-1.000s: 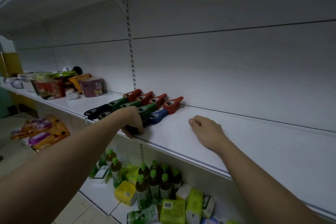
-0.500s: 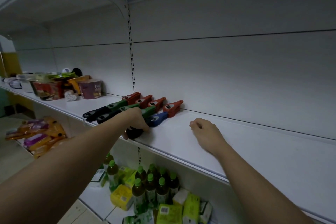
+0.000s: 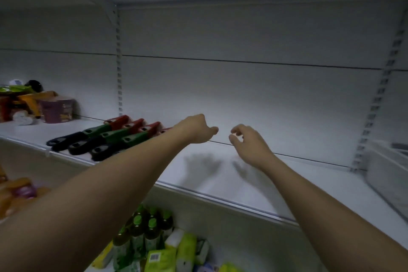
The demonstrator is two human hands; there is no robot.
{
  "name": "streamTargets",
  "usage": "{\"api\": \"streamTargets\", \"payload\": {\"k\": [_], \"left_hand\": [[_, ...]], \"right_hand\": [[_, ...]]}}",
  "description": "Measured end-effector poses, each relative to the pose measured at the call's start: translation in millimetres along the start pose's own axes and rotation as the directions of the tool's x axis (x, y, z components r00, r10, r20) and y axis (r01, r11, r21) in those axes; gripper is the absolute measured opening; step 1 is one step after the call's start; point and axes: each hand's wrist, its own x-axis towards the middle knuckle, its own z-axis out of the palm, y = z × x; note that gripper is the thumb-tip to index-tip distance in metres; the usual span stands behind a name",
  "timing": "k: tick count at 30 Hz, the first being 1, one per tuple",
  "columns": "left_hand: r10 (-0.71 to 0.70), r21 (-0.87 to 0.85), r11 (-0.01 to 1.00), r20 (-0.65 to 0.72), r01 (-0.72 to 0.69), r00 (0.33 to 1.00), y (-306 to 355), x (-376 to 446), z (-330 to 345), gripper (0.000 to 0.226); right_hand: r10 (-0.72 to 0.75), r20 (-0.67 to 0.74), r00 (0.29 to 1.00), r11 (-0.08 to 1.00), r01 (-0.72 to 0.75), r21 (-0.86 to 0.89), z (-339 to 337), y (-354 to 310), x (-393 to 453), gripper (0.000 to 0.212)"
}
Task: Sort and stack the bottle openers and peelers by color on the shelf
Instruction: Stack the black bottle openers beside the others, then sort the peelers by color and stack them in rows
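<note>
White metal shelf (image 3: 220, 183) is carrying red, green and black plastic openers and peelers (image 3: 114, 137) in colour rows, lying left of both hands. Left hand (image 3: 195, 129) is hovering, fingers curled and seemingly empty; right hand (image 3: 247, 141) is hovering, fingers loosely curled, holding nothing.

Single head view; faces forward, slightly down; close to shelf (image 3: 220, 179).

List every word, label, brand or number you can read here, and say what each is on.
No text reads clearly.
Stickers on the red openers: too small.
Barcode label on the yellow-green pack: bars only, digits blurred.
Print on the purple cup: blurred.
Green-capped bottles: labels unreadable.
</note>
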Motion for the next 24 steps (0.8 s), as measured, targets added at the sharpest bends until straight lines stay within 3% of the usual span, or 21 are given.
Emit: {"api": "streamTargets", "payload": {"k": [5,9,13,15,18,21,24], "left_hand": [[0.135,-0.221,0.970,0.141,-0.102,0.981,93,-4,47,0.063],[0.241,-0.412,0.906,0.303,-0.102,0.922,182,-20,79,0.065],[0.356,-0.558,0.829,0.465,-0.045,0.811,263,-54,106,0.074],[0.386,-0.594,0.805,0.521,-0.002,0.761,295,-71,115,0.076],[0.405,-0.605,0.795,0.582,0.042,0.705,326,-87,129,0.066],[0.375,-0.641,0.759,0.569,0.110,0.732,342,-85,148,0.050],[0.351,-0.678,0.727,0.505,0.111,0.788,350,-80,159,0.043]], "right_hand": [[0.101,-0.187,0.977,0.965,-0.141,-0.220,-120,43,-42,0.029],[0.199,-0.327,0.924,0.880,-0.315,-0.355,-210,82,-99,0.029],[0.325,-0.541,0.776,0.729,-0.570,-0.379,-281,118,-158,0.029],[0.436,-0.600,0.670,0.632,-0.703,-0.326,-300,133,-185,0.033],[0.639,-0.527,0.560,0.554,-0.811,-0.190,-300,157,-212,0.048],[0.774,-0.378,0.507,0.608,-0.763,0.221,-286,163,-220,0.057],[0.805,-0.349,0.480,0.593,-0.678,0.434,-278,161,-218,0.054]]}}
